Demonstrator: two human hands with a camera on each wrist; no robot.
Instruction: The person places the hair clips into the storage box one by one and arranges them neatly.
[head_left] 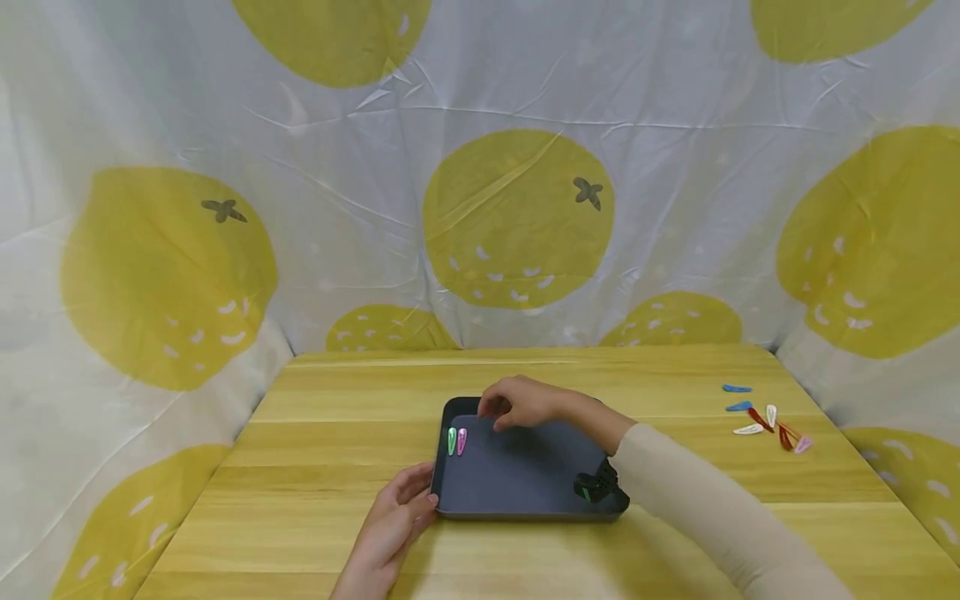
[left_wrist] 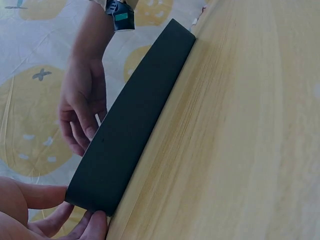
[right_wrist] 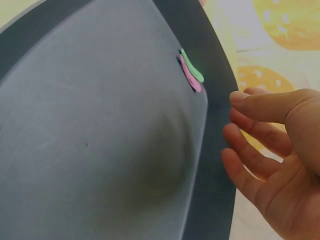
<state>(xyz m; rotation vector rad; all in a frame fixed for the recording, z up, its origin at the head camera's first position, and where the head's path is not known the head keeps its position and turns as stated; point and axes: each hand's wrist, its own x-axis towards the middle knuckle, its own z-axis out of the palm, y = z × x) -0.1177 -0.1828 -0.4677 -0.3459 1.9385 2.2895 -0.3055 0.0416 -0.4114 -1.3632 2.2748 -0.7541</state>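
A dark grey tray (head_left: 517, 475) lies on the wooden table, and its near side fills much of the left wrist view (left_wrist: 132, 117). Inside, a green hair clip (head_left: 452, 442) and a pink one (head_left: 461, 442) lie side by side near the left wall. My left hand (head_left: 393, 521) grips the tray's near left corner between thumb and fingers (left_wrist: 45, 194). Above the far part of the tray hovers my right hand (head_left: 528, 402), fingers loosely bent and apart, with nothing visible between them (right_wrist: 280, 145). The right wrist view shows both clips, green (right_wrist: 194, 69) and pink (right_wrist: 189, 76).
Toward the table's (head_left: 337, 433) right edge lie loose clips: blue (head_left: 738, 406), white (head_left: 747, 430), red (head_left: 785, 438) and pink (head_left: 803, 444). A cloth (head_left: 375, 208) with yellow fruit prints hangs behind and at both sides. My right forearm crosses the tray's right side.
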